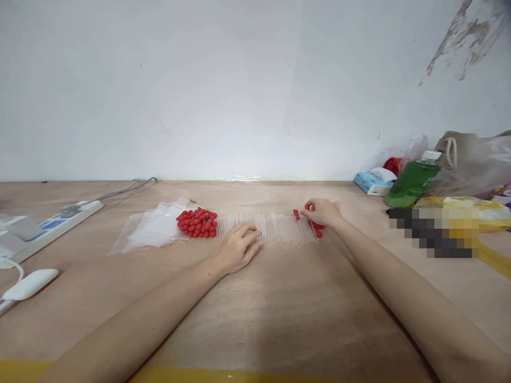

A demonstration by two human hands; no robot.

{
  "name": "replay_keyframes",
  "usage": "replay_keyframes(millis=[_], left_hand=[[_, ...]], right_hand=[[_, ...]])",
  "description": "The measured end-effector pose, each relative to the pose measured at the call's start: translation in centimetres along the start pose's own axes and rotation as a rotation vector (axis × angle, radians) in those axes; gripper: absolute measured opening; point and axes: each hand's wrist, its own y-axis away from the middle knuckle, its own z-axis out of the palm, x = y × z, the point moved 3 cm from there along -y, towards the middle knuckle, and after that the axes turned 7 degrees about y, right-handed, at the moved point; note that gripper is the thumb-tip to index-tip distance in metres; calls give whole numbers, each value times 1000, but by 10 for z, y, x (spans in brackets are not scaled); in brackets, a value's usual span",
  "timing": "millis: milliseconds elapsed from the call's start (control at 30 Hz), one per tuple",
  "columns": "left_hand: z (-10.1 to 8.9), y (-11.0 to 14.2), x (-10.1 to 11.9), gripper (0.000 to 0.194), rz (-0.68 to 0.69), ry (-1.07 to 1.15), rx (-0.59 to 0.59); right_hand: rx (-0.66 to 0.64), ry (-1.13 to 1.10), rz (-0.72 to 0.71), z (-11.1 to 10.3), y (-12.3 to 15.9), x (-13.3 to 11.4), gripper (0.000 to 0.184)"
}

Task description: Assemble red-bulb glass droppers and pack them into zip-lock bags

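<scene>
A row of thin clear tubes, like dropper pipettes, lies side by side across the table. My left hand rests flat on the tubes left of the middle, its fingers stretched out and loosely apart. At the right end of the row, my right hand is closed in a pinch on a red rubber bulb, mostly hidden by the fingers. Another red bulb lies just left of those fingertips, and a few more are below the hand. A heap of red rubber bulbs sits at the row's left end.
Clear plastic bags lie left of the heap. Farther left are a power strip and a white plug. On the right stand a tissue pack and a green bottle, near plastic bags. A white wall borders the table's back.
</scene>
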Motion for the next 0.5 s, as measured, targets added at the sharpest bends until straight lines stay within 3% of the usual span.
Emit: replay_keyframes(millis=[133, 333, 500], left_hand=[[2, 1, -2, 24, -7, 5, 16], [3, 0, -2, 22, -27, -41, -1], [2, 0, -1, 21, -23, -60, 11]], right_hand=[[26, 19, -14, -4, 5, 2, 36], [34, 64, -300, -8, 17, -5, 28], [30, 105, -363, 2, 20, -7, 33]])
